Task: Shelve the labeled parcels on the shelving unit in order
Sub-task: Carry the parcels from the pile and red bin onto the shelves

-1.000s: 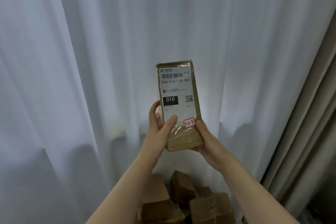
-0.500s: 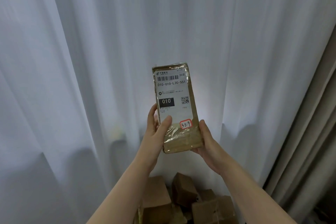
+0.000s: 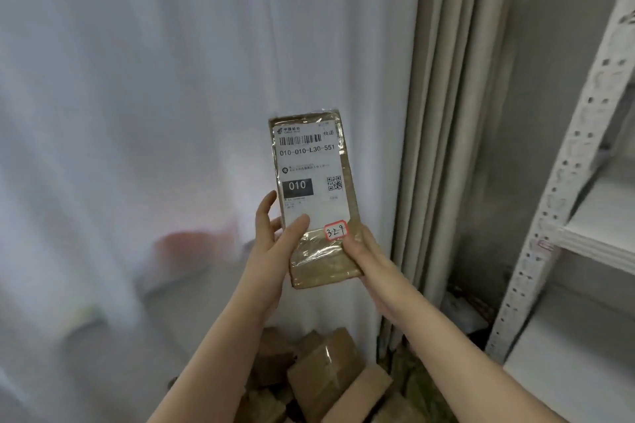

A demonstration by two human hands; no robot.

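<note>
I hold a flat brown parcel (image 3: pixel 311 165) upright in front of me, its white shipping label facing me. The label reads 010-010-L30-551, with a small red-edged sticker marked 3-2-9 at its lower right. My left hand (image 3: pixel 275 244) grips the parcel's lower left edge, thumb across the front. My right hand (image 3: pixel 369 261) grips the lower right corner from the side and behind. The white metal shelving unit (image 3: pixel 563 182) stands at the right edge of view, its shelf boards partly visible.
A white sheer curtain (image 3: pixel 154 113) fills the left and middle; a beige drape (image 3: pixel 443 113) hangs beside it. Several brown cardboard parcels (image 3: pixel 323 374) lie piled on the floor below my arms. Dark clutter lies at the shelving's foot (image 3: pixel 467 312).
My view has swung to the right, bringing the beige drape and the shelving unit into sight. Both hands keep the same hold on the parcel.
</note>
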